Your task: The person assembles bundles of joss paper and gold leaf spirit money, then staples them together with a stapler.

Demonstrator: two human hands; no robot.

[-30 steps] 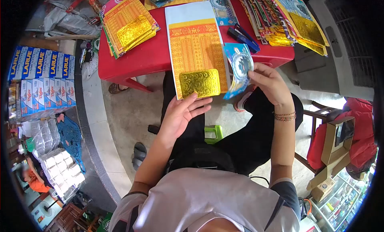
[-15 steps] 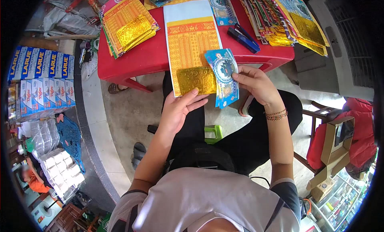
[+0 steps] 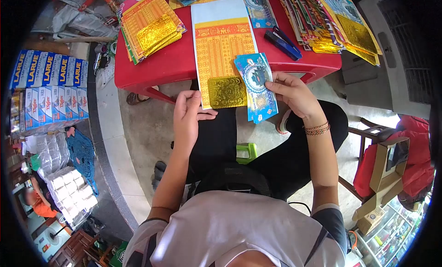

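A layered set of joss paper (image 3: 221, 51), an orange printed sheet over a white one, lies partly on the red table and juts past its front edge. A gold foil square (image 3: 227, 92) rests at its lower end. My left hand (image 3: 188, 115) pinches the lower left corner, thumb by the edge and fingers partly beneath. Fanned blue printed notes (image 3: 256, 85) are held in my right hand (image 3: 294, 96) between thumb and fingers, overlapping the right side of the orange sheet and the foil. A dark blue stapler (image 3: 282, 43) lies on the table to the right.
On the red plastic table (image 3: 138, 76) sit a joss paper stack (image 3: 149, 25) at left, a thick pile (image 3: 308, 21) at right and more blue notes (image 3: 258, 9) behind. Beer cartons (image 3: 50, 87) stand at far left. A green stool (image 3: 246, 153) shows between my legs.
My left hand has moved left, from the foil square to the paper's lower left corner. The right hand and the blue notes have barely shifted.
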